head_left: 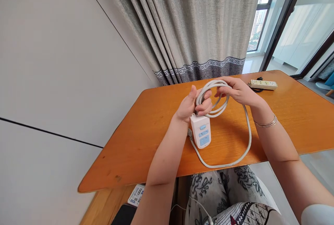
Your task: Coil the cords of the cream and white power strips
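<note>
Probably springy coiled cable (214, 83), best held where bunched.
Left hand (193, 105) grips it at nine o'clock, right hand (236, 91) pinches at two; power strip (200, 131) at seven.

The left arm (167, 159) reaches up and slightly right from the near edge, elbow almost straight. The left hand (194, 105) has its thumb pointing up and its fingers curled in a grip, their tips toward the right. The right arm (279, 136) comes in from the near right corner and slants far and left, and its wrist bends a little so that the right hand (236, 91) points left, back up, fingers bent and closed in a light hold. The hands are near each other, apart.
</note>
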{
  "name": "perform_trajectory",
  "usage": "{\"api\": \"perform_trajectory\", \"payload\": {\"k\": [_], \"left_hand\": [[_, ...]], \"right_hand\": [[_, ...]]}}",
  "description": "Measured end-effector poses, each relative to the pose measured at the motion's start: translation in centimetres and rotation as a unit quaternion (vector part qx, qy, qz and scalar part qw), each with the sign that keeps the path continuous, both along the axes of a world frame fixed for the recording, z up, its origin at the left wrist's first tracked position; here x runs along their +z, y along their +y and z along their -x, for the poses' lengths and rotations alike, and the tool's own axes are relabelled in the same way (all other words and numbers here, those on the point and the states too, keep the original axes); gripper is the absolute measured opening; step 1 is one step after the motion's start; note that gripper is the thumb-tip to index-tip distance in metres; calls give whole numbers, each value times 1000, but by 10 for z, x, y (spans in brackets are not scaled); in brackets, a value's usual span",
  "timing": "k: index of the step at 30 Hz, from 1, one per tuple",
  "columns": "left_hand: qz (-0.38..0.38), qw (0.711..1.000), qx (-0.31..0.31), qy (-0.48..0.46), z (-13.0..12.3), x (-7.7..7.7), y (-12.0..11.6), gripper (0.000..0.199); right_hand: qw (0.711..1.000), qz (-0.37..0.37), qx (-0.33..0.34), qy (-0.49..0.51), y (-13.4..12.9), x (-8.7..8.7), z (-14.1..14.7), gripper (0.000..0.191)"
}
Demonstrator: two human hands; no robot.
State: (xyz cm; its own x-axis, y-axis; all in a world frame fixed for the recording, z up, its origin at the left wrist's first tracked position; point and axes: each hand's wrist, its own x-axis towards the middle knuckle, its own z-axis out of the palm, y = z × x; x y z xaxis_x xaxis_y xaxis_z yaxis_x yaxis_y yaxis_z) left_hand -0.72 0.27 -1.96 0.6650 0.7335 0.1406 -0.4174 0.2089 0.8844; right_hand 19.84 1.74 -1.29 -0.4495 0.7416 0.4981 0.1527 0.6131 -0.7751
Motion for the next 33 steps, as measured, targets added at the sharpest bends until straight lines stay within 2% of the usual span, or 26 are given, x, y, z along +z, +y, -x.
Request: {"api": "perform_trajectory", "payload": {"k": [4, 8, 12, 17, 22, 25, 27, 29, 31, 33], "left_hand": [[25, 1000, 9, -9, 0, -4, 8, 49], [-1, 999, 36, 26, 3, -4, 12, 45], [-10, 998, 45, 37, 5, -4, 16, 43], [11, 1000, 5, 26, 3, -4, 13, 45], [2, 996, -79, 38, 0, -4, 1, 47], [1, 993, -114, 34, -3, -6, -4, 49], [23, 996, -79, 20, -3, -4, -5, 51], [52, 998, 9, -17, -2, 2, -6, 53], [66, 990, 109, -66, -1, 10, -7, 53], [66, 976, 181, -101, -2, 19, -8, 52]], "right_hand": [[992, 101, 13, 80, 2, -3, 7, 40], [966, 166, 53, 188, -2, -4, 19, 52], [948, 219, 83, 215, -5, -4, 25, 52], [962, 204, 78, 162, 5, -8, 13, 58], [969, 204, 128, 47, 9, -9, -13, 69], [966, 206, 153, 39, 6, -9, -13, 76], [965, 208, 135, 89, 5, -10, -5, 78], [958, 216, 98, 159, 6, -12, 6, 73], [949, 231, 71, 201, 7, -13, 16, 60], [946, 242, 57, 208, 9, -14, 22, 45]]}}
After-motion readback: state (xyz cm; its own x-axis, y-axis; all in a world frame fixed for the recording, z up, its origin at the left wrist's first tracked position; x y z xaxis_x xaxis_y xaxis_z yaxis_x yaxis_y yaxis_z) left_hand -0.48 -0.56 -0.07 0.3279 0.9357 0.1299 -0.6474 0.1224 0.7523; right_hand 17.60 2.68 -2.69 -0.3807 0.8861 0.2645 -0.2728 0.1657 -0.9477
